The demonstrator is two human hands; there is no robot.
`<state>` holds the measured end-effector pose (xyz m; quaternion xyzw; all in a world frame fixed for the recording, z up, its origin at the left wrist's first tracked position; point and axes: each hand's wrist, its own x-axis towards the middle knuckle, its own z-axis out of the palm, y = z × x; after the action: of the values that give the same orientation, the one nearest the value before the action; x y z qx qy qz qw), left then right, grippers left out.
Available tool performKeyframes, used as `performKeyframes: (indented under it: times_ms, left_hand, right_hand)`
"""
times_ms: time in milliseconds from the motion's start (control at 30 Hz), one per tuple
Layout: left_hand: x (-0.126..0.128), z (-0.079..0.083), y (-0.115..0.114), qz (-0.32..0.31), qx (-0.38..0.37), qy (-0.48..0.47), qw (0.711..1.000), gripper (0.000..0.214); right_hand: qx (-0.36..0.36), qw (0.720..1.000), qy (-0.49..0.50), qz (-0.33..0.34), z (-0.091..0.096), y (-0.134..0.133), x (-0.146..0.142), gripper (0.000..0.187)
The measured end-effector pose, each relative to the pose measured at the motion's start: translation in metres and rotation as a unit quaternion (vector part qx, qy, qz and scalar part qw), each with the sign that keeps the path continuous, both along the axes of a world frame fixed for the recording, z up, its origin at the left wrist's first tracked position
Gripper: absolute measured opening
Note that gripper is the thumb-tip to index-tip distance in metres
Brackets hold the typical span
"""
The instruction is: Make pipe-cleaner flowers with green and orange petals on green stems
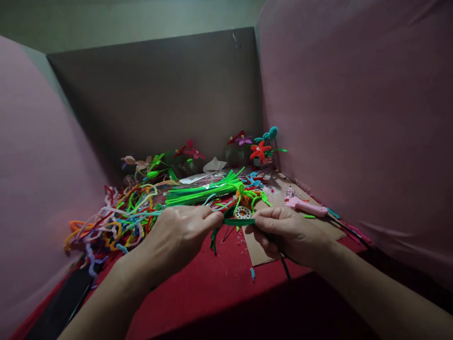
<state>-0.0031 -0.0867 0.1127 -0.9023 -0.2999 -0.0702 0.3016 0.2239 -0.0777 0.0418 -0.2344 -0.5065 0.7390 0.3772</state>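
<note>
Between my two hands a flat dark green strip (239,221), which looks like floral tape, is pulled level. My left hand (180,226) pinches its left end between thumb and fingers, while my right hand (283,231) grips the right end. Darker ends dangle below each hand; what else is inside the fingers is hidden. Just behind the strip sits a white spool (243,212) with a ring of holes. A bundle of bright green pipe cleaners (203,189) lies beyond my left hand.
Tangled coloured pipe cleaners (123,212) pile up at the left. A pink glue gun (306,206) rests on cardboard (256,250) at the right. Pipe-cleaner flowers (260,151) stand at the back. A black flat object (58,302) is at the lower left. Pink walls (354,118) flank the red cloth (198,293).
</note>
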Motion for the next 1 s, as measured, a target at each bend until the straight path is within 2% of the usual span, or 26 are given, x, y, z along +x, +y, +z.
performKeyframes:
  times_ms: [133,300,400,467,500,533,567,600,667,700,733,800,867,933,1000]
  left_hand:
    - [-0.007,-0.003,0.014,0.008,0.054,-0.018,0.998,0.021]
    - [-0.016,-0.012,0.036,-0.002,0.071,-0.030,0.997,0.020]
    - [-0.017,-0.018,0.047,0.024,0.135,-0.162,0.977,0.021]
    - [-0.015,-0.023,0.050,0.056,0.172,-0.323,0.929,0.033]
    - [-0.012,-0.027,0.051,0.070,0.161,-0.410,0.895,0.035]
    - [-0.010,-0.030,0.052,0.080,0.115,-0.486,0.862,0.033]
    - [-0.006,-0.035,0.053,0.085,0.037,-0.551,0.829,0.028]
    - [-0.003,-0.040,0.053,0.085,-0.074,-0.594,0.797,0.023]
    - [0.003,-0.051,0.055,0.074,-0.309,-0.628,0.710,0.021]
    - [0.005,-0.056,0.057,0.060,-0.392,-0.635,0.663,0.022]
    - [0.007,-0.062,0.058,0.045,-0.442,-0.644,0.623,0.022]
    - [0.007,-0.071,0.062,0.025,-0.468,-0.665,0.581,0.022]
    - [0.006,-0.078,0.065,0.024,-0.465,-0.683,0.563,0.022]
    - [0.004,-0.082,0.067,0.033,-0.478,-0.698,0.532,0.022]
    - [0.003,-0.085,0.068,0.038,-0.510,-0.707,0.489,0.021]
  right_hand:
    - [0.017,0.998,-0.052,-0.004,0.009,0.002,-0.006,0.014]
    - [-0.001,0.998,-0.054,-0.023,0.002,0.011,-0.024,0.013]
    - [-0.027,0.999,-0.008,-0.041,0.003,0.022,-0.036,0.013]
    - [-0.044,0.996,0.035,-0.066,0.007,0.032,-0.044,0.014]
    - [-0.054,0.994,0.057,-0.079,0.009,0.037,-0.049,0.015]
    - [-0.066,0.991,0.077,-0.089,0.010,0.042,-0.053,0.015]
    - [-0.075,0.988,0.092,-0.097,0.010,0.047,-0.058,0.014]
    - [-0.076,0.987,0.098,-0.101,0.008,0.052,-0.064,0.013]
    - [-0.053,0.989,0.084,-0.112,0.003,0.059,-0.073,0.008]
    - [-0.033,0.991,0.065,-0.116,-0.001,0.062,-0.077,0.006]
    - [-0.010,0.992,0.044,-0.121,-0.005,0.065,-0.081,0.007]
    - [0.034,0.992,0.009,-0.125,-0.014,0.069,-0.085,0.013]
    - [0.064,0.990,-0.011,-0.122,-0.022,0.071,-0.087,0.016]
    - [0.071,0.990,-0.024,-0.123,-0.029,0.072,-0.088,0.018]
    - [0.060,0.991,-0.036,-0.117,-0.034,0.073,-0.088,0.020]
